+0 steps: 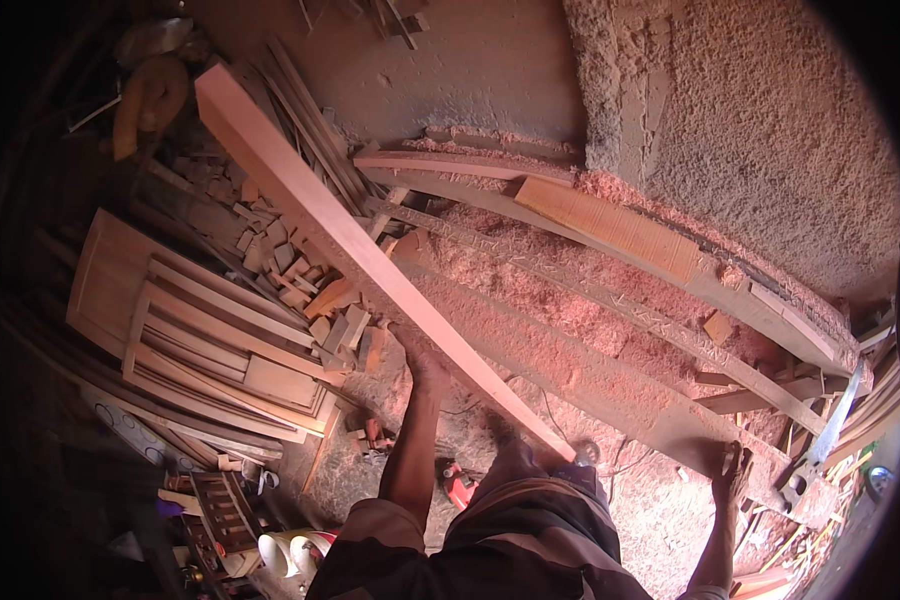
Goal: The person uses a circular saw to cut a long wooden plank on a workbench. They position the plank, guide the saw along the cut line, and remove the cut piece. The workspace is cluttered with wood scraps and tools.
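A long, pale pink wooden beam [370,250] slants from the upper left down to my waist. My left hand [427,368] is up against its lower left side and grips it; the beam hides part of the fingers. At the right, my right hand [732,468] is beside the near end of a dusty, wide bench plank [610,375], its fingers loosely apart and nothing seen in them. A handsaw [828,430] with a pale blade lies just to the right of that hand, at the bench's end.
Pink shavings [560,270] fill the gaps between the bench planks. A short brown board [610,220] lies on the far rail. Wood offcuts [270,250] and stacked wooden frames [200,330] crowd the left. A red power tool [458,487] and cords are on the floor near my feet.
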`<control>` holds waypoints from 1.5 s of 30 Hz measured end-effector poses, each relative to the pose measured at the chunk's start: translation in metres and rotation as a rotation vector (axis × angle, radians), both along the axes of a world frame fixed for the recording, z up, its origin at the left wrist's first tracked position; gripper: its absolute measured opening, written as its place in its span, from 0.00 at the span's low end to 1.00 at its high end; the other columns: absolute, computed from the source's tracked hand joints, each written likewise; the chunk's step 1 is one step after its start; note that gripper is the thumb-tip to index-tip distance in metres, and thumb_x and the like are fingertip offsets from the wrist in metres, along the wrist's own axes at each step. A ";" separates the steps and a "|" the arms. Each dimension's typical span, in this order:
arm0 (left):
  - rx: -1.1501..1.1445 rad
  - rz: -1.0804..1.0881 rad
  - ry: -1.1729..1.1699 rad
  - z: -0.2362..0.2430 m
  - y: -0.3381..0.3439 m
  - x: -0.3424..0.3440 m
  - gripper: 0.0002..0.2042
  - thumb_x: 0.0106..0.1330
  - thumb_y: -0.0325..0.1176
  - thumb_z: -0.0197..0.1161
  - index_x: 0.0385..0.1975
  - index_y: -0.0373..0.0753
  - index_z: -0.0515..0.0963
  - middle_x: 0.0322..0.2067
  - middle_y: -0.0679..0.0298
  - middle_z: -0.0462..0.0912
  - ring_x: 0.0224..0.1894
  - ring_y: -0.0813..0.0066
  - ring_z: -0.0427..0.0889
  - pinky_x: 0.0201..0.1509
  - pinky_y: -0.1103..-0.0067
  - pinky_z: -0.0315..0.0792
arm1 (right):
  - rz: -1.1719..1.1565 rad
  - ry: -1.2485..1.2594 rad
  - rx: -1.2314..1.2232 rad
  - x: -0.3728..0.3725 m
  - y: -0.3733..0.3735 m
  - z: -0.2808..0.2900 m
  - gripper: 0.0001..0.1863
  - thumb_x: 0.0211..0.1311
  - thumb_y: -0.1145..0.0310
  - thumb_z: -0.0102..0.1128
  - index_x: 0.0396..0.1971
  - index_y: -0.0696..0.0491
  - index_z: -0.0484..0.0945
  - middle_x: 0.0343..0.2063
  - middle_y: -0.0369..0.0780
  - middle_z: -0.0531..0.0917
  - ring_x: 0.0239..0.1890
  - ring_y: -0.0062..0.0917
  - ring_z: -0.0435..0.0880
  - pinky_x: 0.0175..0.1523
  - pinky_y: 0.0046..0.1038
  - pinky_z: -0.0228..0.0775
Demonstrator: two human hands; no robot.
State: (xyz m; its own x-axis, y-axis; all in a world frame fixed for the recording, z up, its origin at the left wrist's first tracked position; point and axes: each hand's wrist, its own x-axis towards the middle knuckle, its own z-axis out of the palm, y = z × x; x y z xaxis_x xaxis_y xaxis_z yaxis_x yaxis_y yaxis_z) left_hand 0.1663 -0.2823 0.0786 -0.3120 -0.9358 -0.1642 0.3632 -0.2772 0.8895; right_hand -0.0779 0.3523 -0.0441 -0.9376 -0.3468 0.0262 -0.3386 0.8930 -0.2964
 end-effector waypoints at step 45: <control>-0.764 0.233 -0.800 -0.135 -0.164 -0.018 0.14 0.65 0.25 0.60 0.49 0.39 0.81 0.48 0.52 0.84 0.50 0.55 0.84 0.57 0.67 0.77 | 0.371 -0.688 0.151 0.058 -0.174 0.059 0.40 0.42 0.68 0.80 0.61 0.46 0.76 0.41 0.48 0.88 0.42 0.47 0.88 0.47 0.42 0.81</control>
